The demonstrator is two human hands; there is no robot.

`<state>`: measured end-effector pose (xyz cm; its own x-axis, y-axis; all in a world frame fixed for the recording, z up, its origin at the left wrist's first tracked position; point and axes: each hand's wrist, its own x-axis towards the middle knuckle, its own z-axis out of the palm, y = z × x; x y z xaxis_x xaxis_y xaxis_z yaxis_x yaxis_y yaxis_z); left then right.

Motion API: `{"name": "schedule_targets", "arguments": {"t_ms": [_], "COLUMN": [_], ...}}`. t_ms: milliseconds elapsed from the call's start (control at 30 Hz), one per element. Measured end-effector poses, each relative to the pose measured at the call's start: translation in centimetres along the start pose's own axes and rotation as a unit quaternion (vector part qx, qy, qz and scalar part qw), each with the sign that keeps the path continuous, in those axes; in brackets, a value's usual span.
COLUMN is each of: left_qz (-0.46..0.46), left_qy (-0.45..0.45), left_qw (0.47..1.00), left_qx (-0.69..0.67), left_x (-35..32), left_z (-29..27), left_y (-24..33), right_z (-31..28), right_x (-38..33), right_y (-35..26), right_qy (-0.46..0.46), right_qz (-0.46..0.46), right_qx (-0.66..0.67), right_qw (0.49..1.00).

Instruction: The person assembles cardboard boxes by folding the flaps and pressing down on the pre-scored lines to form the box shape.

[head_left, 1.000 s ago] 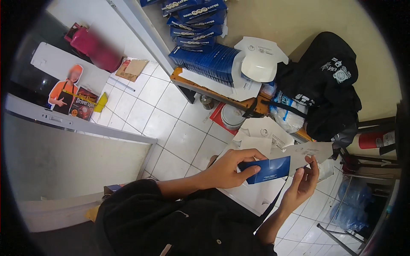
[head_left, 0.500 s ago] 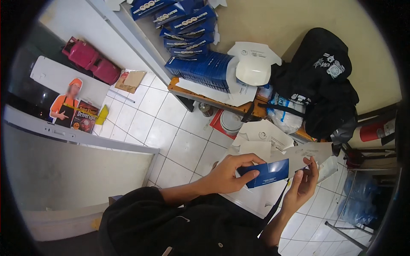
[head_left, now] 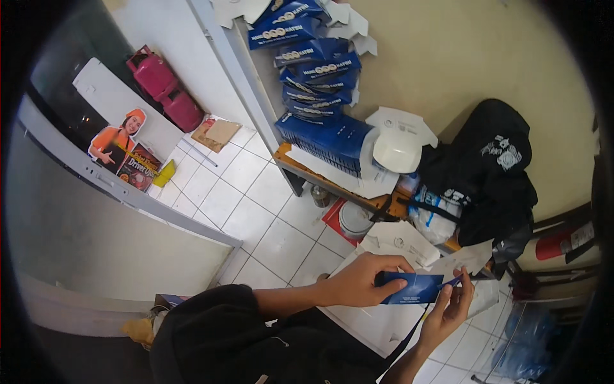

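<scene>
Before wooden bench (head_left: 283,152), blue-and-white carton (head_left: 419,292) clamped by left hand (head_left: 366,280), corner pinched by right hand (head_left: 450,306); partly folded, white flap (head_left: 472,257) unclosed; blue cartons (head_left: 327,136) stacked on bench.

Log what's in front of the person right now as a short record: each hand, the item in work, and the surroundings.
Left hand: fingers gripping the left end of a blue carton
Right hand: fingers pinching its right end
Item position: raised between both hands, blue side showing
Below hands: open white carton
Bench: wooden top, bearing stacked blue cartons
Right of stack: black fabric item with white prints
Far left: pink gas cylinders
</scene>
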<state>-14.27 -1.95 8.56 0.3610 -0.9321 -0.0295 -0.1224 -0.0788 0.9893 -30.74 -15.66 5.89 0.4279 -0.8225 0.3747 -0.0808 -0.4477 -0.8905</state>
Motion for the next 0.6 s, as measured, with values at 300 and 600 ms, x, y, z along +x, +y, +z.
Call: {"name": "schedule_targets", "arguments": {"t_ms": [300,600], "left_qz": [0.027,0.035], "left_qy": [0.001,-0.018], "left_qw": [1.000,0.999], "left_qx": [-0.003,0.008], "left_x": [-0.6,1.7], "left_z": [-0.4,-0.8], "left_y": [-0.6,-1.6], "right_z": [-0.1,0.4], "right_x": [-0.9,0.5], "right_y": [0.5,-2.2], "right_qy": [0.017,-0.061], "right_qz": [0.041,-0.038], "right_qx": [0.004,-0.122], "right_qw": [0.999,0.990]}}
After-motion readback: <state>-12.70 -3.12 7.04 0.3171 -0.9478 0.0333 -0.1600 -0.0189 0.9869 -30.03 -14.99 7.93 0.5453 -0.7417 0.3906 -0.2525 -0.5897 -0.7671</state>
